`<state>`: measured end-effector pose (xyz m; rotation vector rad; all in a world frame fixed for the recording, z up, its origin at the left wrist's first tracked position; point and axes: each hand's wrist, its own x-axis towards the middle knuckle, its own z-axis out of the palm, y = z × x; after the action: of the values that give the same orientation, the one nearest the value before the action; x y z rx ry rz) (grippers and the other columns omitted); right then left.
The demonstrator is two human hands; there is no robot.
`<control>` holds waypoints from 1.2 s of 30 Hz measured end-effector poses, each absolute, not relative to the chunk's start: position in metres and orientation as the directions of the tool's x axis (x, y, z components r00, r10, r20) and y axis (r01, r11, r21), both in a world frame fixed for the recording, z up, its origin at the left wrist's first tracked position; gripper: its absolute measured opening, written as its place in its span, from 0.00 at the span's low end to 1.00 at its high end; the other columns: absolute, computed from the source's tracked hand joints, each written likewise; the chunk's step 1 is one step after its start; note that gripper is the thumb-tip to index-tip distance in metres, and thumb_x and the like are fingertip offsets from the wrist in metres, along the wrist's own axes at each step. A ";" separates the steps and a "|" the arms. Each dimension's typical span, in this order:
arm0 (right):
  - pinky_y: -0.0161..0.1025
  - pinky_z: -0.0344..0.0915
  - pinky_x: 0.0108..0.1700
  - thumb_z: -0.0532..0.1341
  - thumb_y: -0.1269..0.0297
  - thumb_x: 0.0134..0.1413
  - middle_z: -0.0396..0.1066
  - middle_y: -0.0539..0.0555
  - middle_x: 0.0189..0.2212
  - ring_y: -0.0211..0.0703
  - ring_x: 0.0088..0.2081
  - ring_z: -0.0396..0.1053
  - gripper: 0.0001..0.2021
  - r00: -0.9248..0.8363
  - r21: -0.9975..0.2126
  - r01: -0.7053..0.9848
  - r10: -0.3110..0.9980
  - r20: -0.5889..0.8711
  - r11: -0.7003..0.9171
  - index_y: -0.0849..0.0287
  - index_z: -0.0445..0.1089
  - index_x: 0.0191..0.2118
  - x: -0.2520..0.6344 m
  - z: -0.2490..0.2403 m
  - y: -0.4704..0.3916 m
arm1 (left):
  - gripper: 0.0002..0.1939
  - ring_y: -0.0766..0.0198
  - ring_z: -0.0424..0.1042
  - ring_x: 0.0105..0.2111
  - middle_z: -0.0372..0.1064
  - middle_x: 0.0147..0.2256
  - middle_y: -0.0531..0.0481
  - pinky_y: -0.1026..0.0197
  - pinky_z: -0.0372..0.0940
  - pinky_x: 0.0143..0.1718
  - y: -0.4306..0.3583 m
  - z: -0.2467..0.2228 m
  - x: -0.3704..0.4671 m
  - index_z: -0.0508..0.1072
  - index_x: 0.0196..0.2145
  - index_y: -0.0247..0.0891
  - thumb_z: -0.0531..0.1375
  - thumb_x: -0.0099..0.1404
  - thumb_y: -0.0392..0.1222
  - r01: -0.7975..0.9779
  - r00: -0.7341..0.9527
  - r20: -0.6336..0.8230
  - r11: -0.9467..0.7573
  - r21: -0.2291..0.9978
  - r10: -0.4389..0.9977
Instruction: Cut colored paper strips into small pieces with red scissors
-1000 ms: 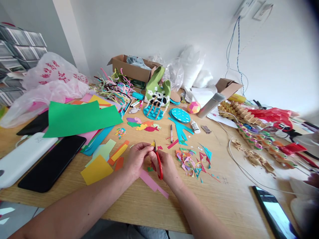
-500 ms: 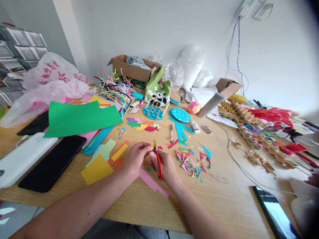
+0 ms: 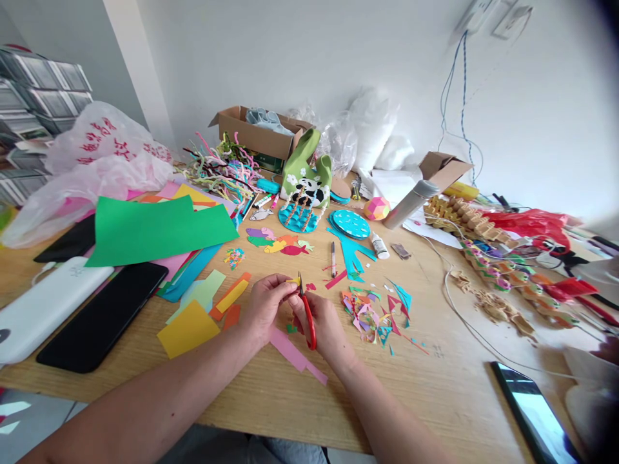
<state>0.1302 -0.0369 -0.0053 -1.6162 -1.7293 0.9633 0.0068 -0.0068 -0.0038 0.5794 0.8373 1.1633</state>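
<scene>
My left hand (image 3: 267,303) pinches a small piece of yellow paper (image 3: 293,281), most of it hidden by the fingers. Closed around the handles of red-handled scissors (image 3: 310,322) is my right hand (image 3: 325,319). The blades point away from me and lie right beside the yellow paper. Under my hands rests a pink paper strip (image 3: 290,351). Beyond them lie colourful paper fish (image 3: 278,243) and a little pile of tiny paper bits (image 3: 235,258). To the right is a heap of paper scraps (image 3: 367,316).
Coloured paper sheets (image 3: 159,232), a black phone (image 3: 104,316) and a white power bank (image 3: 53,309) lie left. Behind stand a green panda bag (image 3: 307,174) and a grey bottle (image 3: 411,205). A white cable (image 3: 464,322) and another phone (image 3: 532,409) are at right.
The yellow paper between my left fingers has shifted slightly left and tilted beside the scissor blades. Both hands stay in nearly the same place.
</scene>
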 end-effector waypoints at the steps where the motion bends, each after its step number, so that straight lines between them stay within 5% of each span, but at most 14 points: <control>1: 0.31 0.52 0.20 0.53 0.41 0.58 0.70 0.52 0.18 0.36 0.19 0.63 0.25 -0.100 -0.818 0.576 0.993 -0.063 0.006 0.60 0.64 0.26 0.130 -0.006 -0.037 | 0.05 0.69 0.65 0.24 0.69 0.21 0.53 0.65 0.58 0.29 -0.007 -0.004 0.007 0.74 0.21 0.36 0.66 0.46 0.38 -0.552 0.164 -0.268 0.313 0.773 0.949; 36: 0.31 0.51 0.21 0.54 0.42 0.58 0.66 0.51 0.18 0.36 0.20 0.61 0.24 -0.144 -0.779 0.624 0.988 -0.050 0.052 0.61 0.64 0.26 0.134 -0.003 -0.036 | 0.03 0.65 0.68 0.26 0.71 0.22 0.49 0.63 0.60 0.32 -0.002 0.001 0.003 0.75 0.20 0.34 0.65 0.45 0.36 -0.515 0.238 -0.230 0.324 0.794 0.944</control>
<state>0.1340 -0.0364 -0.0029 -1.6136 -1.8218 0.9234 0.0033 -0.0016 0.0007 0.6530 0.7967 1.1024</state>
